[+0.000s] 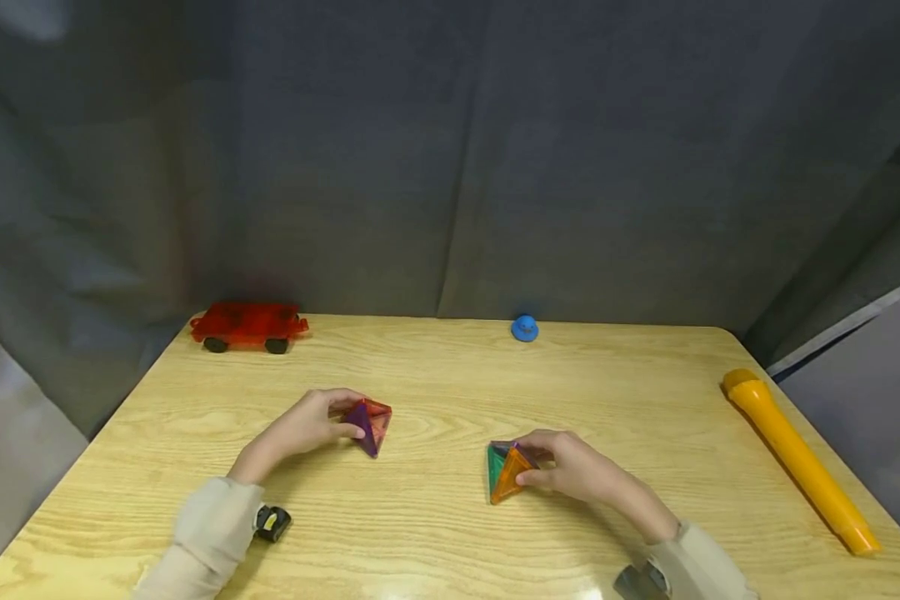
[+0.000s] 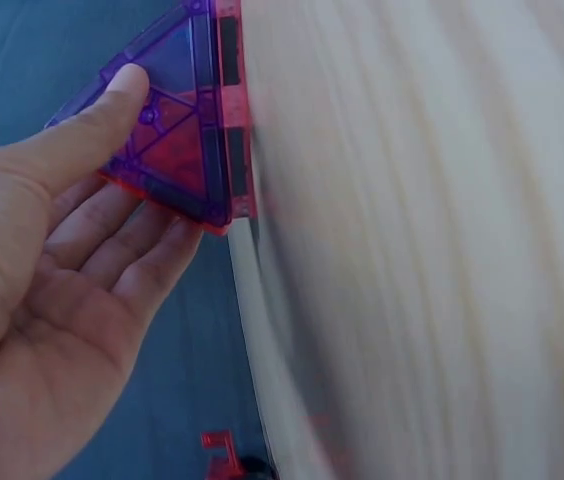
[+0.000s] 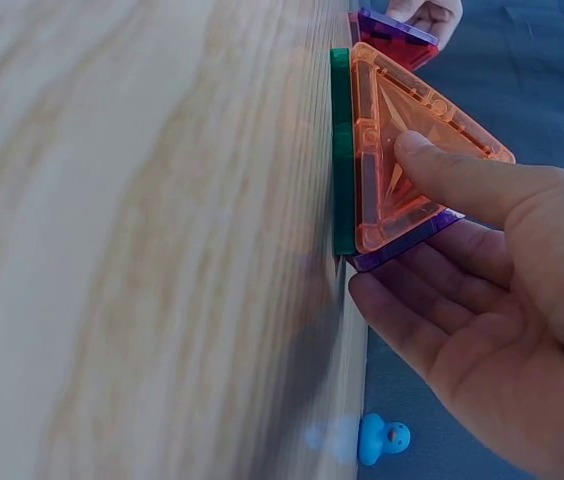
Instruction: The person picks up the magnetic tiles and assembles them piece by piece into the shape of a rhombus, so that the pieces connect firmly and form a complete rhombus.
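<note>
On the left of the table, my left hand (image 1: 306, 428) holds a small pyramid of translucent magnetic tiles (image 1: 377, 419), purple and red. In the left wrist view the thumb lies on the purple tile (image 2: 174, 70), with the fingers behind. To the right, my right hand (image 1: 576, 472) grips another tile pyramid (image 1: 508, 477) of orange, green and purple pieces. Its thumb presses the orange tile (image 3: 387, 190), while its fingers reach round to the purple side. Both pyramids are at the tabletop, a gap apart; whether they bear fully on it I cannot tell.
A red translucent wheeled car base (image 1: 247, 325) stands at the back left corner of the wooden table (image 1: 420, 533). Near the back edge sits a blue toy duck (image 1: 525, 328). Along the right edge lies a long yellow-orange tube (image 1: 802, 462). Dark curtains (image 1: 450, 158) hang behind.
</note>
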### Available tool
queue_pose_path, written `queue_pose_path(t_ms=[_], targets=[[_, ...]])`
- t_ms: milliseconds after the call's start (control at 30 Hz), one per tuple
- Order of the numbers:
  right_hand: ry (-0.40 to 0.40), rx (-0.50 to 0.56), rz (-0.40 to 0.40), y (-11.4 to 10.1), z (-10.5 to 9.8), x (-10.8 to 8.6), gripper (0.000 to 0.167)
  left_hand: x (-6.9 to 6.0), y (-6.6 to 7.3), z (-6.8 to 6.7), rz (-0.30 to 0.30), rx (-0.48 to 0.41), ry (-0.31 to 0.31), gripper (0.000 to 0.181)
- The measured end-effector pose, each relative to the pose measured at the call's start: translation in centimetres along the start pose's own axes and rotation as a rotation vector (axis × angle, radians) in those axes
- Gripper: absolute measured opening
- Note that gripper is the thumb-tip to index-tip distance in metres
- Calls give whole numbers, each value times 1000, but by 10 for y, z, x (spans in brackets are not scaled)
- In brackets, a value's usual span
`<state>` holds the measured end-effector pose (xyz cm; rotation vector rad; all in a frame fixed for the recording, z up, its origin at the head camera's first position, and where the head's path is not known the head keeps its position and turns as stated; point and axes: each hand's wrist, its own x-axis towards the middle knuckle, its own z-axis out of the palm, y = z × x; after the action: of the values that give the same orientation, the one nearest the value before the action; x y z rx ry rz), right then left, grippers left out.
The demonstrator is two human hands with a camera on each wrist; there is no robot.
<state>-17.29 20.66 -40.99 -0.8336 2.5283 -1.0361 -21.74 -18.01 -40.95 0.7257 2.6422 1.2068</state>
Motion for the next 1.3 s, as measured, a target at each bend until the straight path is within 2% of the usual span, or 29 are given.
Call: queue_pose_path(t_ms=[300, 467, 700, 1033, 1300], targets=[[-13, 55, 8, 0, 0, 5, 44, 11, 20, 20, 40, -58, -61, 35], [-8, 80, 18, 0, 1, 8, 43, 18, 30, 31, 31, -58, -85, 33], [-2, 68, 16, 0, -1, 16, 43, 26, 43, 45, 25, -29, -79, 39], [41, 31, 30, 4, -3, 30, 39, 34, 57, 62, 45, -29, -57, 36], [62, 19, 51, 8, -5, 37, 40, 40, 64, 71, 32, -9, -41, 40]])
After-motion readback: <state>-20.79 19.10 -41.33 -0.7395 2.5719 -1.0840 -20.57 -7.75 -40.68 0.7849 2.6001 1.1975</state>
